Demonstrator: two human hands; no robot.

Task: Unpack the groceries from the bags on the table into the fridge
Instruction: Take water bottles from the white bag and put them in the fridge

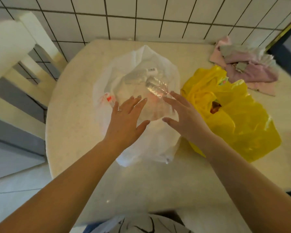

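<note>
White tiled wall [141, 12] (dark grout), pale chair [23, 52] left.

One head cam, wide-angle, worn by person, looks fwd and steeply down from above onto round cream speckled table [77, 101], close range. Both forearms run in from bottom edge; white tiled wall [158, 17] at top. Edges bend w/ lens distortion.

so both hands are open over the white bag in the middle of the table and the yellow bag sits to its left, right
Not quite. The head view shows the yellow bag to the right of the white bag, not the left. The rest holds: the left hand and right hand are both open over the white bag on the table.
</note>
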